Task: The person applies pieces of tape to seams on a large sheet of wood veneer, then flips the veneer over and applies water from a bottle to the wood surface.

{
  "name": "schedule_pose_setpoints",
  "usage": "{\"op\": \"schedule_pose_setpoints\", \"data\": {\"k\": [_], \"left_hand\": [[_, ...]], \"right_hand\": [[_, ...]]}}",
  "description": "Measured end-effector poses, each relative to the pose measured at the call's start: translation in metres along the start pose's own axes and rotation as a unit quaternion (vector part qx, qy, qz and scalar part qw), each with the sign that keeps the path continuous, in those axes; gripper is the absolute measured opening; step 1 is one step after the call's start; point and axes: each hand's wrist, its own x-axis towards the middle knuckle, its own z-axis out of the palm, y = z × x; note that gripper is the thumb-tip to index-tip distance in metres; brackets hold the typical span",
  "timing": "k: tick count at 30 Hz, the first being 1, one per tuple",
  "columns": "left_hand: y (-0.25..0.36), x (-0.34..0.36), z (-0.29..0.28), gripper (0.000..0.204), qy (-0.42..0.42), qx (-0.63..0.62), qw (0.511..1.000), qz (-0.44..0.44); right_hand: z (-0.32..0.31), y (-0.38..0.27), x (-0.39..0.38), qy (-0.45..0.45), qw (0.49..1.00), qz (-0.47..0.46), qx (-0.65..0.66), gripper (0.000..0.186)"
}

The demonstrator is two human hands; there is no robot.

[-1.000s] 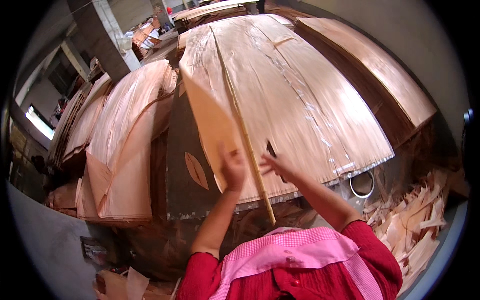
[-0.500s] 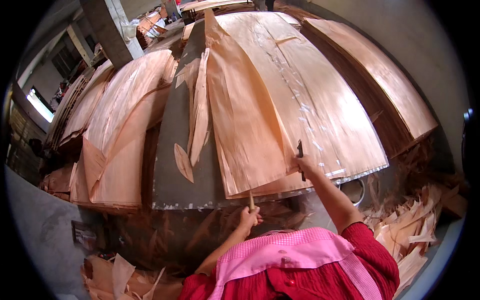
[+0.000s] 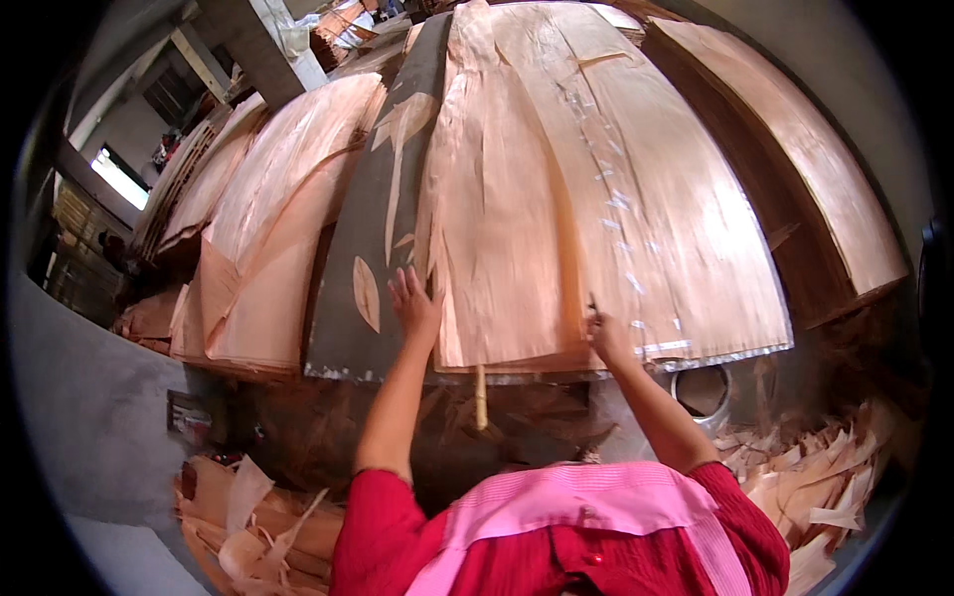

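Observation:
A loose veneer sheet (image 3: 507,248), pale pinkish tan, lies over a wider veneer sheet (image 3: 686,248) with white tape pieces along its seam. My left hand (image 3: 415,306) rests with fingers spread at the loose sheet's left edge, over the dark grey tabletop (image 3: 343,328). On the right, my right hand (image 3: 602,336) is closed round a slim dark knife-like tool (image 3: 593,301), near the loose sheet's front right corner; much of the tool is hidden. A light wooden stick (image 3: 482,402) sticks out below the front edge, between my arms.
Veneer stacks stand to the left (image 3: 263,268) and right (image 3: 785,149) of the table. Thin veneer scraps (image 3: 393,169) lie on the grey surface. A round metal container (image 3: 704,395) sits under the front right edge. Scrap heaps (image 3: 805,477) cover the floor on both sides.
My left hand has let go of the wooden stick and moved up to the loose sheet's left edge. That sheet lies flatter and covers the long scrap strips beside it. My right hand keeps the tool.

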Motion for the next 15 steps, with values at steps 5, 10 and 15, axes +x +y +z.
{"op": "schedule_pose_setpoints", "data": {"k": [5,10,15], "left_hand": [[-0.061,0.092,0.054,0.061,-0.103,0.039,0.969,-0.221],[-0.107,0.099,0.09,0.053,-0.151,-0.002,0.967,-0.205],[-0.066,0.084,0.1,0.027,0.006,0.048,0.994,-0.102]], "right_hand": [[0.008,-0.051,-0.075,0.027,0.997,0.06,0.045,0.031],[0.11,-0.1,-0.138,-0.219,0.971,-0.088,-0.038,0.078],[0.161,-0.126,-0.141,-0.218,0.97,-0.017,-0.103,0.093]]}}
